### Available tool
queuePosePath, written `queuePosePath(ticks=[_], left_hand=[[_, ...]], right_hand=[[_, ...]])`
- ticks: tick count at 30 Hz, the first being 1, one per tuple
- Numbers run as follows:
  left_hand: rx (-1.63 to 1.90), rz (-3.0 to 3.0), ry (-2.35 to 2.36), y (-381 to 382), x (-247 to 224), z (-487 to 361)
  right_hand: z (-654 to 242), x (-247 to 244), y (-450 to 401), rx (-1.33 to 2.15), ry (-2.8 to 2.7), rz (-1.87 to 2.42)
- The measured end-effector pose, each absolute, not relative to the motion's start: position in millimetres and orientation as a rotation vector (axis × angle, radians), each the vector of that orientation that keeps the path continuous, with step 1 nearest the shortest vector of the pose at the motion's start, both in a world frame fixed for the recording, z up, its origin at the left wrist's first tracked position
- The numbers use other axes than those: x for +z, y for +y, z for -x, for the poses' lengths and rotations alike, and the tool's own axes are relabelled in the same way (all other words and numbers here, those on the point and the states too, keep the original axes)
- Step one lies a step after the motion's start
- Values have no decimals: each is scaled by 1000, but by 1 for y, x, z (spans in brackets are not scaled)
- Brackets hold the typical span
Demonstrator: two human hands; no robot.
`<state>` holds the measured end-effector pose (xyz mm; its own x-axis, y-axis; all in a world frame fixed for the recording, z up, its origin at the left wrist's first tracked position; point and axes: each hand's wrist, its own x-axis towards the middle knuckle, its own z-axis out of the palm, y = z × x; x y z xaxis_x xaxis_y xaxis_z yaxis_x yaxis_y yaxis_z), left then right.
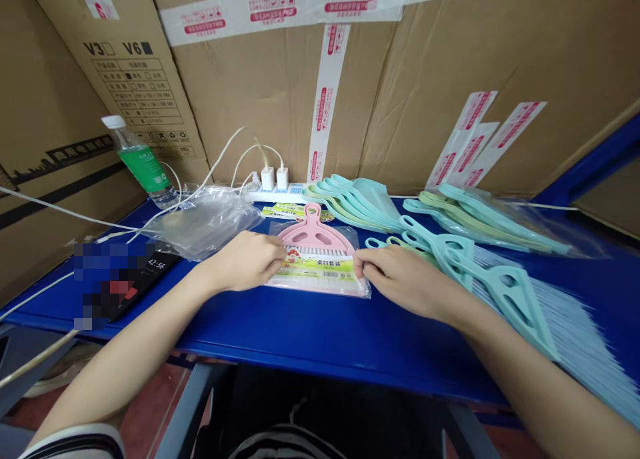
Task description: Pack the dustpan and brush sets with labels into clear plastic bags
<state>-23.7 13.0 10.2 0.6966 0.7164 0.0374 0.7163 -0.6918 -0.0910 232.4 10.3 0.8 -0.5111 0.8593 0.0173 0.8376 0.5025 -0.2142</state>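
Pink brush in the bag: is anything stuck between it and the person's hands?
Only its own clear plastic bag. The left hand and right hand are at the bag's two sides, and nothing else visible blocks them from the pink brush.

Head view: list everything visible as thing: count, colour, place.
Bagged fan-shaped plastic brush set: 1, pink, centre
Printed label cards: 2 or more, yellow-green, behind it
Stacked curved plastic dustpans: several, teal, back centre-right
Bagged curved plastic pieces: several, teal and green, back right
Triangular plastic brushes: several, teal, right
Crumpled plastic bags: count unclear, clear, left of centre
Plastic bottle: 1, clear, green label, back left
Flat phone: 1, black, left
Power strip: 1, white, back centre
Plug-in chargers: 2, white, on strip
Thin cables: several, white, left and back
Taped cardboard: several panels, brown, behind
Flat table: 1, blue, underneath
Bars: several, grey, below table
Floor: reddish, lower left
Left hand: bare, set's left edge
Right hand: bare, set's right edge
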Motion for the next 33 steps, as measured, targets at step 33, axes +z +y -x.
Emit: queuePosePath(ticks=[33], left_hand=[[-29, 2895, -859, 9, -6, 9]], right_hand=[[-214, -32, 7, -152, -2714, 697]])
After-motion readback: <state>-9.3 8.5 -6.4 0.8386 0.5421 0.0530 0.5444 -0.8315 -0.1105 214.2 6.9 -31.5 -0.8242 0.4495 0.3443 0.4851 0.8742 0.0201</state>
